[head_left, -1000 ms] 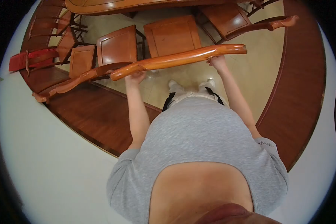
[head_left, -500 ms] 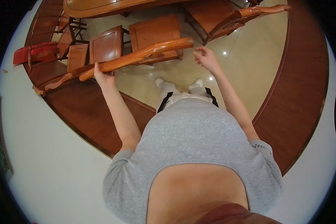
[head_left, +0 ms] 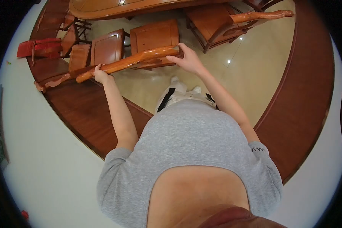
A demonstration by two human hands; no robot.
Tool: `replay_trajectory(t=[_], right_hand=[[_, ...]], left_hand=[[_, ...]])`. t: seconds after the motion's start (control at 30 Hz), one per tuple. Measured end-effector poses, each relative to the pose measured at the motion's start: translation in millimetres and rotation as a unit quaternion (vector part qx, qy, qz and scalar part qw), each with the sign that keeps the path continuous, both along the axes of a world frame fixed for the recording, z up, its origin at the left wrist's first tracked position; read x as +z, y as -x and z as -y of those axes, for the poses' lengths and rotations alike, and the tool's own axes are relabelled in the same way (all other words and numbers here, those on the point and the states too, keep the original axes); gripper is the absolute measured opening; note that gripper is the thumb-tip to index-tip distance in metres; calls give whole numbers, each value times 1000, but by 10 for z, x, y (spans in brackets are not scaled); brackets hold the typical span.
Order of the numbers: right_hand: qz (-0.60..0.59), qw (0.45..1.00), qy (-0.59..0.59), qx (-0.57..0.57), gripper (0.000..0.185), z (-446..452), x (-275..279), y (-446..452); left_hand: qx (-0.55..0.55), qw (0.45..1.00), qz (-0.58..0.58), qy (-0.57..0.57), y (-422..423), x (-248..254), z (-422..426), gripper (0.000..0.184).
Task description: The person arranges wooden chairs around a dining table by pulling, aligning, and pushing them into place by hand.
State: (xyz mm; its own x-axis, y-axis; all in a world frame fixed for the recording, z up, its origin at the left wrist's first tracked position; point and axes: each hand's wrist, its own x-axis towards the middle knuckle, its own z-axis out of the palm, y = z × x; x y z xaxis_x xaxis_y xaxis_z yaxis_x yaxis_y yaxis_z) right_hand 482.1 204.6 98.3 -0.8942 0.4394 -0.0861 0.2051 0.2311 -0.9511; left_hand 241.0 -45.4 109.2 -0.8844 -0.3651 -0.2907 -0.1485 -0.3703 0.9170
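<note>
and here the left hand (head_left: 102, 76) grips the chair (head_left: 140, 58) by one end of its rail, the right hand (head_left: 190, 61) clasping the other, apparently for even control near the table (head_left: 148, 8).

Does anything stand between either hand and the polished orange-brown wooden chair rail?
Nothing visible does. The left hand grips the rail near its left end, and the right hand is right at its other end.
</note>
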Motion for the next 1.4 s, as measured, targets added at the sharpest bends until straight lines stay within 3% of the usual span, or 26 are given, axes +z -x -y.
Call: replay_trajectory(t=[0.23,0.33,0.43,0.73,0.83,0.93,1.07,1.13,1.4], right_hand=[[36,999,-37,14,63,-78,143,239],[12,999,-40,-8,51,-58,100,388],[92,995,-4,28,50,-113,196,471],[211,960,-173,61,44,-90,353,618],[228,962,-132,67,46,-94,390,632],[209,969,-126,35,47,-78,324,624],[216,968,-129,26,49,-68,322,612],[221,952,-211,10,50,-28,357,620],[255,901,-350,36,46,128,397,728]], left_hand=[[3,1000,10,20,21,-27,29,16],[15,1000,-4,6,-35,15,-14,23],[-8,1000,6,0,-48,70,-16,23],[-14,998,5,-54,-61,22,22,30],[-30,993,-32,-106,-42,-62,84,35],[2,997,-13,-73,-7,-69,49,32],[-40,997,27,-66,-60,-18,50,25],[-35,996,34,-71,-53,2,48,21],[-70,994,-20,-81,41,-259,146,16]])
